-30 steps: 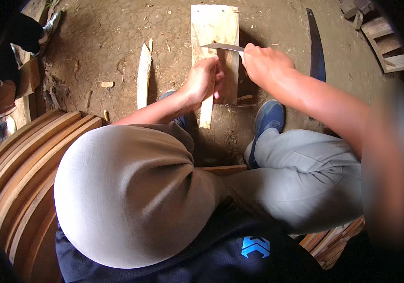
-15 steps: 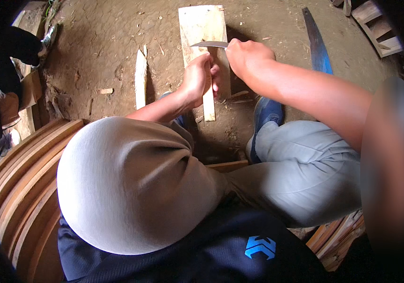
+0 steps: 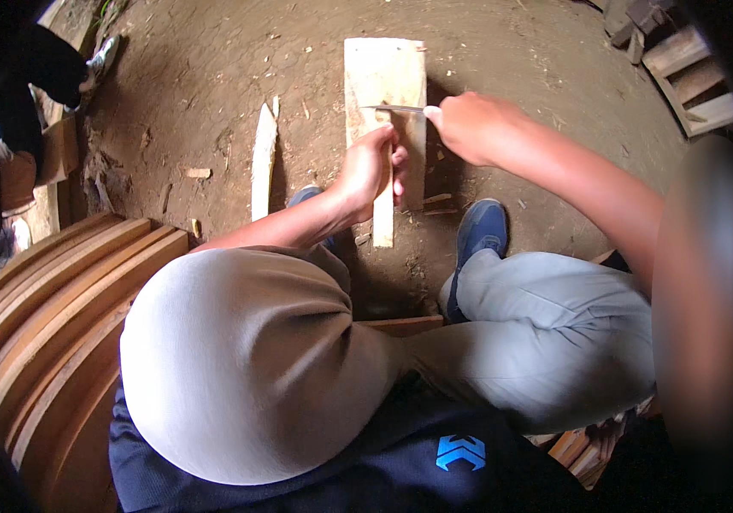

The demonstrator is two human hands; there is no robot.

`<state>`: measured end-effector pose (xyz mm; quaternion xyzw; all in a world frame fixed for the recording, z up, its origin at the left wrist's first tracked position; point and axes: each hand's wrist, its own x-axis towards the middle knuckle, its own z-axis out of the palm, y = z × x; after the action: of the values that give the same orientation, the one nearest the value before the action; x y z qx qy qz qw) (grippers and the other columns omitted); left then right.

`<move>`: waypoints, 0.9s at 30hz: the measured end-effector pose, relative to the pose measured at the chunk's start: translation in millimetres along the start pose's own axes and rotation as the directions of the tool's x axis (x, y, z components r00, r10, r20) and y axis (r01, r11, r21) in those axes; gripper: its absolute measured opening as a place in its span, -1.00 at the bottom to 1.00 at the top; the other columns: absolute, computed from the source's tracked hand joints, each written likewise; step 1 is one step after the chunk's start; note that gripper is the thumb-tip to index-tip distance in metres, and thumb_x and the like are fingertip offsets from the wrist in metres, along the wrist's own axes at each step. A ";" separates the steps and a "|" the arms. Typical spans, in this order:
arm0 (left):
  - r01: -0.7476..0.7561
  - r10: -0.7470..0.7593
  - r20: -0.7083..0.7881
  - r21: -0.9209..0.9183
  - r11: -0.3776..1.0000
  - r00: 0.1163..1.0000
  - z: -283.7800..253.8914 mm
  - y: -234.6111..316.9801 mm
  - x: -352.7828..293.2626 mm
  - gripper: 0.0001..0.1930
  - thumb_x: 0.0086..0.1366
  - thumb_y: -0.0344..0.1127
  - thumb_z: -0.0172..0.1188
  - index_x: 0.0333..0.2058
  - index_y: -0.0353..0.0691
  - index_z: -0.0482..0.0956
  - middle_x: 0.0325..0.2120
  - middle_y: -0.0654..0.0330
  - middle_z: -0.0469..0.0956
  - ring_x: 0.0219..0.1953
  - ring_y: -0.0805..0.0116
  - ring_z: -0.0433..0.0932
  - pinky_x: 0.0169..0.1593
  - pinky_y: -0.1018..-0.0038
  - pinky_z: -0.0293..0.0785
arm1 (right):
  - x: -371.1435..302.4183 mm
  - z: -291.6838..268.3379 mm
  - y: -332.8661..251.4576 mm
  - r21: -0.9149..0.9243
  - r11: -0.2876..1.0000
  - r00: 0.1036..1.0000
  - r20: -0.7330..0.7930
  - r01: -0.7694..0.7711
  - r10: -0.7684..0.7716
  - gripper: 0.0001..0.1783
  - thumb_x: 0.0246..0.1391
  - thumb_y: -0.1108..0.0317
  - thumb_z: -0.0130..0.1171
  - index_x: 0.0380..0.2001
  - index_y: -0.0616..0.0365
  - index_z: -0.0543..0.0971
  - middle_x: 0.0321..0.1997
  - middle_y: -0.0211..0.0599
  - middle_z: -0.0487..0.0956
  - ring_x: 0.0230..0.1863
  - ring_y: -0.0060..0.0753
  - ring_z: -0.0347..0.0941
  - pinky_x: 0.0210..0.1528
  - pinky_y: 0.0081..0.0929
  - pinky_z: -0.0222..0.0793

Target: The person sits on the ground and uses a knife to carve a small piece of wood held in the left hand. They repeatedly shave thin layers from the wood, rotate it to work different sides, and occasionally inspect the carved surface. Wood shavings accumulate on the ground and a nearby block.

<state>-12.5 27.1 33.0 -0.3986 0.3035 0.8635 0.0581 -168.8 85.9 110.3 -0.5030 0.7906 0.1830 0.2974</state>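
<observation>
Stacked curved planks (image 3: 50,316); wood sliver (image 3: 262,162); perhaps crates (image 3: 682,81).

One head-worn fisheye view, straight down and close over knees, hands and dirt ground (image 3: 212,77).

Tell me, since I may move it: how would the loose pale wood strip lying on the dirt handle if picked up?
The wood strip looks thin and narrow, so probably light. It lies flat, so rolling seems unlikely. Its pointed end suggests rough, splintery edges.
</observation>
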 end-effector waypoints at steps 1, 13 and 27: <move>-0.014 0.014 0.012 0.008 1.000 1.000 -1.6 -0.5 1.7 -0.73 0.40 0.05 -0.25 -0.33 0.04 0.25 -0.62 0.42 0.26 -0.78 0.40 0.28 -0.73 0.42 0.23 | 0.0 3.3 3.1 0.018 1.000 1.000 -0.015 0.002 -0.002 -0.43 0.33 0.08 -0.28 -0.42 0.34 0.57 -0.32 0.10 0.61 -0.25 0.14 0.57 -0.17 -0.05 0.49; -0.103 0.109 -0.095 0.069 0.992 0.989 -2.9 -10.0 13.7 -0.67 0.35 0.04 -0.17 -0.43 -0.06 0.34 -0.66 0.30 0.33 -0.78 0.39 0.30 -0.73 0.42 0.25 | 1.2 25.1 -13.6 -0.040 0.997 0.994 -0.093 -0.060 0.056 -0.65 0.27 0.25 -0.14 -0.22 0.20 0.61 -0.18 -0.02 0.63 -0.13 -0.05 0.60 -0.15 -0.20 0.55; -0.054 0.056 -0.027 0.053 0.997 0.998 -0.5 -6.2 11.1 -0.72 0.38 0.02 -0.22 -0.36 -0.01 0.28 -0.62 0.39 0.24 -0.76 0.42 0.25 -0.74 0.42 0.19 | 12.9 31.6 10.7 -0.144 0.989 0.969 -0.239 0.033 -0.067 -0.62 0.29 0.16 -0.12 -0.28 0.16 0.63 -0.24 -0.08 0.65 -0.17 -0.08 0.61 -0.18 -0.22 0.56</move>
<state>-17.5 30.3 21.7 -0.4008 0.3377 0.8507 0.0406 -173.5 100.2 77.9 -0.5609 0.7935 0.1668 0.1669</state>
